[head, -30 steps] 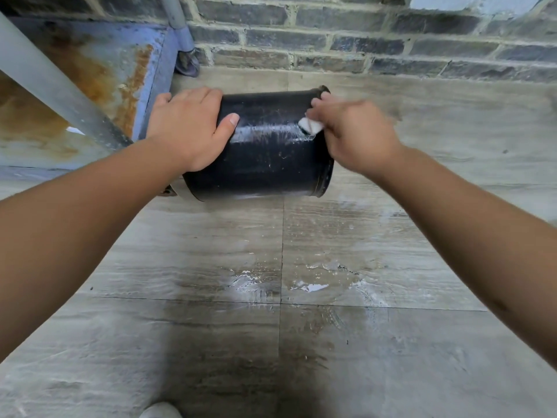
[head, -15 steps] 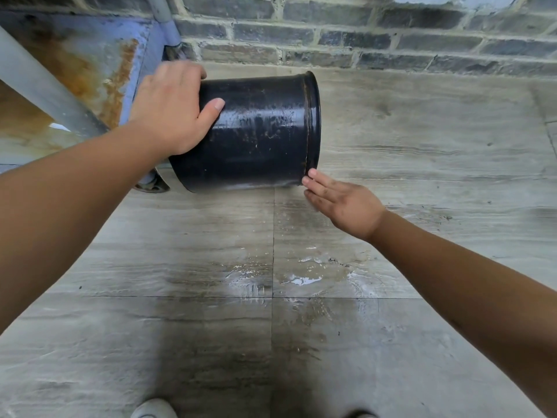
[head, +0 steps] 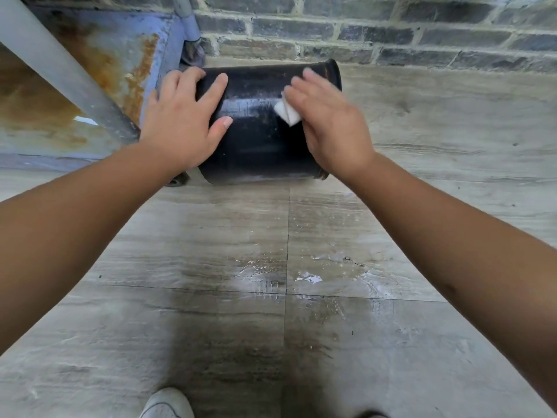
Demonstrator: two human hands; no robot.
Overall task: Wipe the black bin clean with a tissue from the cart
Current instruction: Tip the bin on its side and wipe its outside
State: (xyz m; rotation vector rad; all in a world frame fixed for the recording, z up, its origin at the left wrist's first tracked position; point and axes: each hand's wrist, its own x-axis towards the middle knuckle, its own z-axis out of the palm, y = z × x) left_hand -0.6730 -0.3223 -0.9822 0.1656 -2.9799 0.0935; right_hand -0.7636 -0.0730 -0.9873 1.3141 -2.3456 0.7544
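Note:
The black bin [head: 259, 140] lies on its side on the tiled floor, its rim pointing right. My left hand [head: 184, 122] is spread over the bin's left end, thumb and fingers pressing on its wall. My right hand [head: 331, 119] lies flat on the bin's right part near the rim and presses a small folded white tissue [head: 287, 112] against the glossy wall. Only a corner of the tissue shows from under my palm.
A rusty blue cart [head: 99, 73] with a grey slanted bar [head: 63, 73] stands at the left, touching the bin's end. A brick wall [head: 391, 34] runs along the back. The floor has a wet patch [head: 307, 276]. A white shoe [head: 167, 402] shows at the bottom edge.
My right hand rose from the floor below the bin's rim back onto the bin's side with the tissue. My left hand stayed on the left end.

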